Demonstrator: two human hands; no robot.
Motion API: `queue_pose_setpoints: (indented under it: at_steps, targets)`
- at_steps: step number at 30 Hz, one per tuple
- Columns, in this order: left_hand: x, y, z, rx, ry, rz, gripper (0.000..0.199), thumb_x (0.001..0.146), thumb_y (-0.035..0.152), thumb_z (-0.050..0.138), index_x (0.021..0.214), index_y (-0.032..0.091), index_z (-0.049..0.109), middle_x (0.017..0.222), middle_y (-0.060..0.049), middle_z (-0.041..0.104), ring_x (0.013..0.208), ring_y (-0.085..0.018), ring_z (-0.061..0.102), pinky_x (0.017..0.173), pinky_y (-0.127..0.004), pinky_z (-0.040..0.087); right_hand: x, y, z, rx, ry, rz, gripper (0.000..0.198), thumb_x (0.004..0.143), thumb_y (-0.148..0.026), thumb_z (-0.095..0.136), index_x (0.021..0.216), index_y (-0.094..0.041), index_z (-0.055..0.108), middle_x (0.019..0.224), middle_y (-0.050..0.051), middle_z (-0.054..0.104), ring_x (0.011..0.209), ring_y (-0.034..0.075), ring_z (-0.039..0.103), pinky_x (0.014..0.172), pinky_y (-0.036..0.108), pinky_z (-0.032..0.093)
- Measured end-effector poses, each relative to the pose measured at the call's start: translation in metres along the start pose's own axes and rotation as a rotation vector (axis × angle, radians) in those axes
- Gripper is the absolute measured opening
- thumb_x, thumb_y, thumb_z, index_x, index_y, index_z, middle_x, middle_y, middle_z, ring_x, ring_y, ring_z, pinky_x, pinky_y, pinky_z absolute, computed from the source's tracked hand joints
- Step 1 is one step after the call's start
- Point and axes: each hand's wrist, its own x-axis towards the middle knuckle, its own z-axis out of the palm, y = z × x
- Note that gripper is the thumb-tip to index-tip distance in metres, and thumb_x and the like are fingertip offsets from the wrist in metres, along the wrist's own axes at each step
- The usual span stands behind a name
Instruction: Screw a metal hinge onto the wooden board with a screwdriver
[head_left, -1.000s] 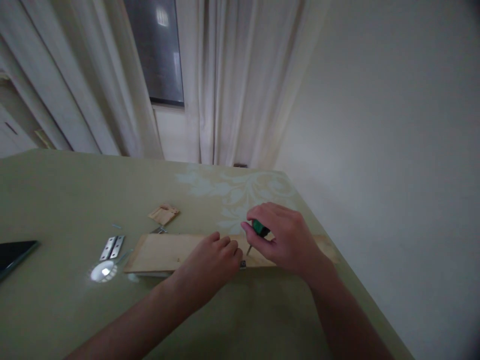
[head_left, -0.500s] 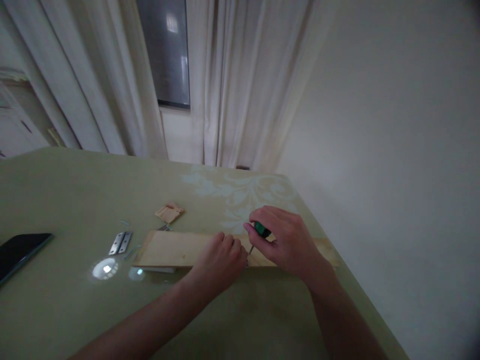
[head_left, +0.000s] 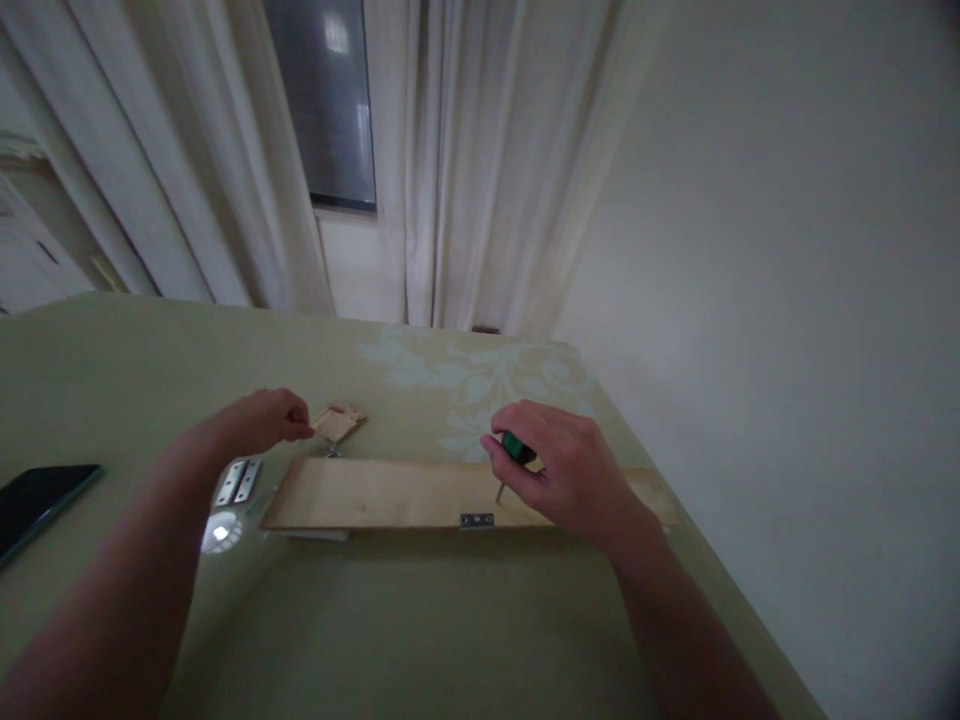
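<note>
A green-handled screwdriver (head_left: 517,448) is gripped in my right hand (head_left: 566,475), its shaft slanting down over the wooden board (head_left: 405,490). A small metal hinge (head_left: 477,520) lies along the board's near edge, just left of the screwdriver tip. My left hand (head_left: 274,415) is off the board, beyond its left end, with its fingers pinched together by a small piece of wood (head_left: 337,422). Whatever those fingertips hold, if anything, is too small to make out. Small metal pieces (head_left: 334,452) lie between the small piece of wood and the board.
Another metal hinge (head_left: 238,481) lies left of the board, partly beside my left forearm. A dark phone-like slab (head_left: 45,500) rests at the table's left. A white wall (head_left: 810,350) runs along the right side, and curtains (head_left: 510,170) hang behind the table (head_left: 420,630).
My left hand has left the board and moved left to the small piece of wood, uncovering the hinge on the board's edge. My right hand keeps the screwdriver in nearly the same place.
</note>
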Motion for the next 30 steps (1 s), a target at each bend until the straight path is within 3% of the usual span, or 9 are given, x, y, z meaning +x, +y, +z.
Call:
queue_pose_setpoints:
  at_steps: [4, 9, 11, 13, 16, 19, 23, 30]
  targets:
    - [0.003, -0.008, 0.014, -0.026, -0.038, -0.036, 0.030, 0.091, 0.042, 0.064, 0.075, 0.018, 0.072, 0.077, -0.006, 0.077, 0.077, -0.024, 0.072, 0.078, -0.034, 0.052, 0.002, -0.002, 0.001, 0.000, -0.019, -0.009, 0.011, 0.109, -0.025, 0.062, 0.099, -0.022, 0.064, 0.087, 0.002, 0.075, 0.078, 0.016, 0.069, 0.073, 0.029, 0.047]
    - [0.001, 0.001, 0.002, -0.018, 0.009, -0.057, 0.030, 0.091, 0.046, 0.069, 0.094, 0.018, 0.079, 0.091, -0.011, 0.082, 0.087, -0.031, 0.077, 0.084, -0.039, 0.055, -0.001, -0.003, -0.003, -0.046, -0.002, -0.014, 0.009, 0.110, -0.027, 0.063, 0.103, -0.021, 0.064, 0.089, 0.002, 0.074, 0.075, 0.015, 0.067, 0.069, 0.028, 0.045]
    - [-0.005, 0.028, -0.004, -0.038, 0.080, 0.035, 0.037, 0.096, 0.051, 0.064, 0.107, 0.020, 0.081, 0.103, -0.011, 0.084, 0.095, -0.032, 0.078, 0.087, -0.039, 0.055, -0.003, -0.003, -0.006, -0.055, 0.059, -0.019, 0.011, 0.108, -0.025, 0.064, 0.098, -0.021, 0.062, 0.082, 0.000, 0.069, 0.070, 0.014, 0.062, 0.067, 0.027, 0.043]
    - [-0.015, 0.073, 0.000, -0.118, 0.205, 0.245, 0.042, 0.101, 0.058, 0.058, 0.113, 0.024, 0.081, 0.102, -0.009, 0.084, 0.093, -0.030, 0.077, 0.085, -0.039, 0.056, -0.005, -0.004, -0.008, -0.041, 0.117, -0.017, 0.013, 0.106, -0.022, 0.066, 0.095, -0.022, 0.060, 0.079, -0.002, 0.066, 0.067, 0.012, 0.058, 0.066, 0.026, 0.042]
    - [-0.028, 0.149, 0.032, -0.256, 0.303, 0.576, 0.044, 0.112, 0.051, 0.046, 0.114, 0.023, 0.080, 0.116, -0.010, 0.083, 0.107, -0.028, 0.076, 0.099, -0.041, 0.057, -0.007, -0.006, -0.008, 0.001, 0.135, -0.011, 0.014, 0.104, -0.020, 0.067, 0.093, -0.023, 0.059, 0.078, -0.004, 0.064, 0.066, 0.011, 0.056, 0.066, 0.025, 0.041]
    - [-0.031, 0.194, 0.074, -0.111, 0.311, 0.701, 0.038, 0.114, 0.042, 0.047, 0.126, 0.019, 0.076, 0.138, -0.016, 0.077, 0.127, -0.034, 0.071, 0.111, -0.052, 0.054, -0.008, -0.006, -0.002, 0.030, 0.110, -0.022, 0.014, 0.104, -0.018, 0.065, 0.094, -0.023, 0.058, 0.080, -0.003, 0.066, 0.069, 0.012, 0.058, 0.068, 0.024, 0.043]
    - [-0.027, 0.199, 0.099, 0.031, 0.238, 0.679, 0.043, 0.117, 0.047, 0.040, 0.117, 0.019, 0.073, 0.118, -0.015, 0.081, 0.112, -0.036, 0.077, 0.101, -0.054, 0.057, -0.010, -0.002, 0.006, 0.052, 0.117, -0.027, 0.013, 0.104, -0.017, 0.064, 0.093, -0.023, 0.057, 0.080, -0.003, 0.066, 0.067, 0.012, 0.058, 0.067, 0.024, 0.044]
    - [-0.033, 0.196, 0.086, 0.059, 0.187, 0.630, 0.047, 0.116, 0.054, 0.038, 0.111, 0.020, 0.071, 0.106, -0.014, 0.082, 0.097, -0.034, 0.079, 0.083, -0.044, 0.055, -0.014, 0.002, 0.000, 0.039, 0.224, 0.055, 0.011, 0.101, -0.019, 0.067, 0.095, -0.024, 0.060, 0.078, -0.004, 0.068, 0.065, 0.011, 0.060, 0.067, 0.023, 0.046]
